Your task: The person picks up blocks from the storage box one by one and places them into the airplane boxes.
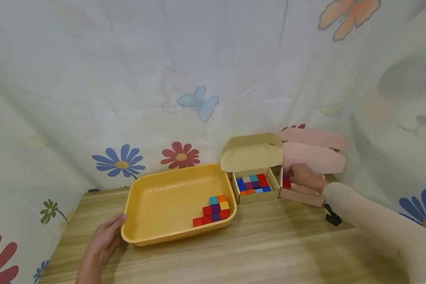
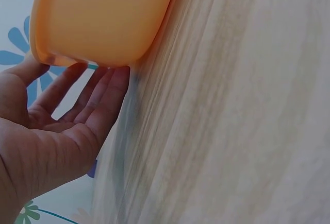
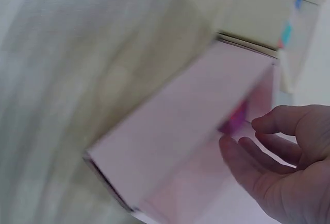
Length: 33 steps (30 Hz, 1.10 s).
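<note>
At the near left corner of a yellow plastic tray [image 1: 170, 232], my left hand [image 1: 104, 236] touches the outside wall with its fingertips, fingers extended; the left wrist view shows the hand [image 2: 62, 126] against the tray [image 2: 108, 23]. My right hand [image 1: 307, 177] reaches into an open pink cardboard box [image 1: 301, 196] at the right. A purple block [image 3: 235, 122] lies by the box's inner end, close to the fingertips of the right hand [image 3: 283, 157]. Thumb and fingers stand apart there with nothing visible between them. A red block [image 1: 286, 184] sits below the purple one.
Several coloured cubes [image 1: 215, 209] form stepped rows in the tray's near right corner. An open cream cardboard box [image 1: 257, 197] packed with cubes stands between tray and pink box. A black-and-green object [image 1: 333, 217] lies at right. A patterned curtain [image 1: 213, 79] hangs behind the wooden table [image 1: 248, 252].
</note>
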Each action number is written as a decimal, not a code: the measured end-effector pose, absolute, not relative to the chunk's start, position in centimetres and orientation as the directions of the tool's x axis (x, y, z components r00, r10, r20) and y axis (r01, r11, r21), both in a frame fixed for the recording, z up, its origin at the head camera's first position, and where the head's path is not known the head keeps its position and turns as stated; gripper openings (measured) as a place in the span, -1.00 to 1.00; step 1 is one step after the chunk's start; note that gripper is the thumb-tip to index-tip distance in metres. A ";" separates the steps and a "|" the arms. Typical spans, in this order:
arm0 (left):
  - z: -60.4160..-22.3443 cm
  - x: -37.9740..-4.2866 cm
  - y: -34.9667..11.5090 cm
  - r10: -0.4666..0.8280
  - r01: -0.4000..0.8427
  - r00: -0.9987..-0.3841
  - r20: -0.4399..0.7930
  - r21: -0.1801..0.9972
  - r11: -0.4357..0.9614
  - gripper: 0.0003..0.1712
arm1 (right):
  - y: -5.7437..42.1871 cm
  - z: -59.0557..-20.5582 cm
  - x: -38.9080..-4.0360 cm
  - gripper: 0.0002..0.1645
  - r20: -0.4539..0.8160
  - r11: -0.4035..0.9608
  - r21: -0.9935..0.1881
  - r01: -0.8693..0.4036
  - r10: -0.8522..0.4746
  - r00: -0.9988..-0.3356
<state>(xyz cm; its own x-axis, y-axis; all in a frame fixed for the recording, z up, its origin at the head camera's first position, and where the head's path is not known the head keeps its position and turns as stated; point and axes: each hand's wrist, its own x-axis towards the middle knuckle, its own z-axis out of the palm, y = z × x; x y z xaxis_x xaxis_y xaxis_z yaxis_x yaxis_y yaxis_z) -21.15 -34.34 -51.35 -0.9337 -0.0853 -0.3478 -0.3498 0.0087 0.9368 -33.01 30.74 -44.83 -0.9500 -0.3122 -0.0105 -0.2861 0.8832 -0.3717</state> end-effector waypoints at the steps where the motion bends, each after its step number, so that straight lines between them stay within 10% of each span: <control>1: -51.4 -21.1 -34.4 -0.083 -0.348 -0.935 -0.346 0.938 0.010 -0.05 | 30.6 -44.4 -33.0 -0.81 0.008 0.881 -0.361 -0.306 -0.325 -0.946; 17: -51.2 -21.3 -34.5 -0.079 -0.358 -0.931 -0.355 0.933 0.024 -0.04 | 21.9 -39.5 -31.6 -0.74 0.009 0.820 -0.251 -0.513 -0.529 -0.849; 33: -51.1 -21.1 -34.1 -0.073 -0.337 -0.938 -0.338 0.941 -0.036 -0.06 | 9.8 -40.2 -29.5 -0.69 -0.062 0.536 -0.199 -0.821 -0.842 -0.535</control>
